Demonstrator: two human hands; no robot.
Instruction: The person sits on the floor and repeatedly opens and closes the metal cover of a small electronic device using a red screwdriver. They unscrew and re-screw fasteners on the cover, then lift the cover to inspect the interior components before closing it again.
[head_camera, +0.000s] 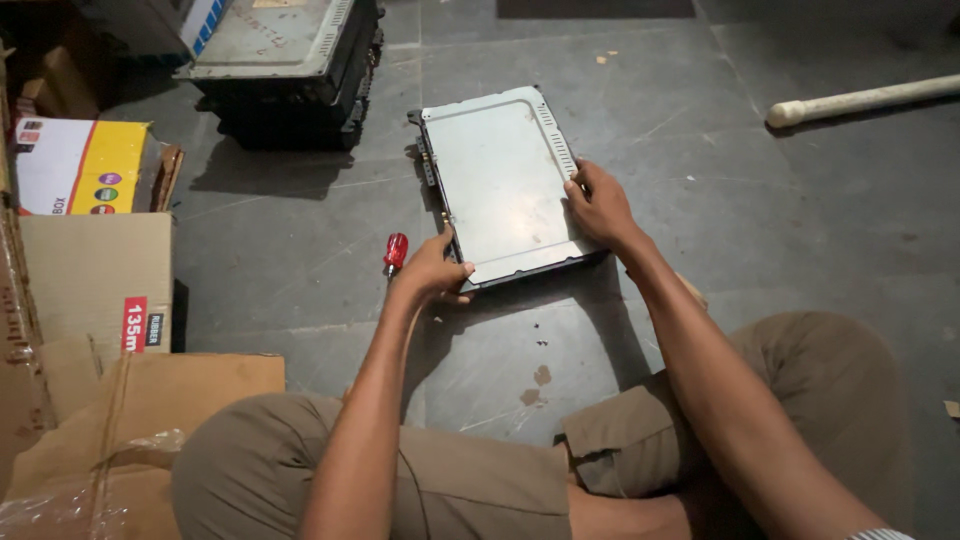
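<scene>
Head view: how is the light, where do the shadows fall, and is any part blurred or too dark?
Head view: dim light; the grey metal case gives a soft sheen without harsh glare. Shadows fall toward the person, below the case and beside the stacked units. Top left corner is nearly black. Left hand, right hand and red screwdriver look reasonably sharp.

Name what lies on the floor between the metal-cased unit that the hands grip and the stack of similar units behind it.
Nothing: the head view shows only bare grey floor between the metal-cased unit and the stack of units.
</scene>
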